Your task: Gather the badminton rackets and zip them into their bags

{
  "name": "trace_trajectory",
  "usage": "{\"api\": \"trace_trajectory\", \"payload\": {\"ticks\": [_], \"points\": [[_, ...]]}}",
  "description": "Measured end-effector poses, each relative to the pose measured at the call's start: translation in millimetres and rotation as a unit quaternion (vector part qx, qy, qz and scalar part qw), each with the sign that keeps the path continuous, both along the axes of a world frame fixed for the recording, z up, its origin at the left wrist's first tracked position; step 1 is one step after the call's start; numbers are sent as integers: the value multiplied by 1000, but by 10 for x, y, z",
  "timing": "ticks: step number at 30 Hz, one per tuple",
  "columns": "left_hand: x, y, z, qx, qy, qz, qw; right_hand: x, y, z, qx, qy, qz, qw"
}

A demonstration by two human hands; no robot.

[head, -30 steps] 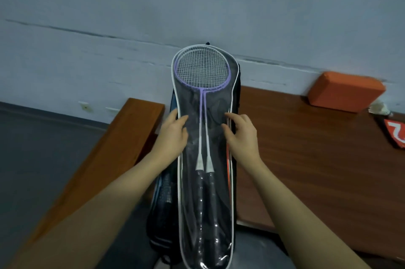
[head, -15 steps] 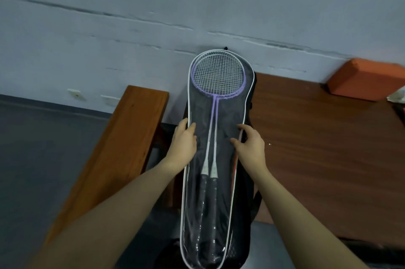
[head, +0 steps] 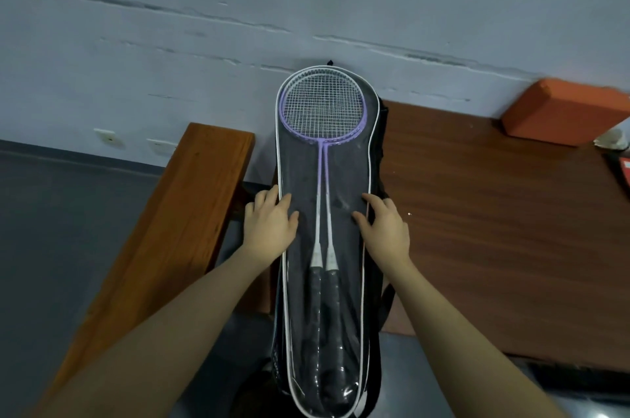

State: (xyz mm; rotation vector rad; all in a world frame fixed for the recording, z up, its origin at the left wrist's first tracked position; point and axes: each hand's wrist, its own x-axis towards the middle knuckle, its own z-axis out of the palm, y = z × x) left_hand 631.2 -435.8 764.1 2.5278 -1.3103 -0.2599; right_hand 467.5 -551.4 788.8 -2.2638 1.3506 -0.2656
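Two purple-framed badminton rackets with black grips lie side by side inside a clear-fronted, white-trimmed racket bag. The bag stands tilted, its head end resting against the wall. My left hand grips the bag's left edge at mid-length, thumb on the clear front. My right hand grips the right edge at the same height. A dark second bag shows behind it, mostly hidden.
A wooden bench runs along the left and a dark wooden table lies on the right. An orange block, a small white object and a red item sit at the table's far right.
Both hands keep their hold on the bag's sides. The bag has settled a little lower against the wall, and my view has shifted slightly.
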Motion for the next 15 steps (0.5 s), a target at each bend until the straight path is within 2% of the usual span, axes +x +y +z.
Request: {"api": "trace_trajectory", "payload": {"ticks": [5,9,12,15], "points": [[63,24,-58,35,12,-31,999,-100,52,-124,-12,80,20,996],[49,109,83,12,-19,-42,999,-163,92,-32,-15,62,22,998],[5,96,365,-24,-32,-58,998,-212,65,223,-22,12,34,999],[19,51,823,-95,-45,-59,993,-279,-54,698,-55,-140,21,988]]}}
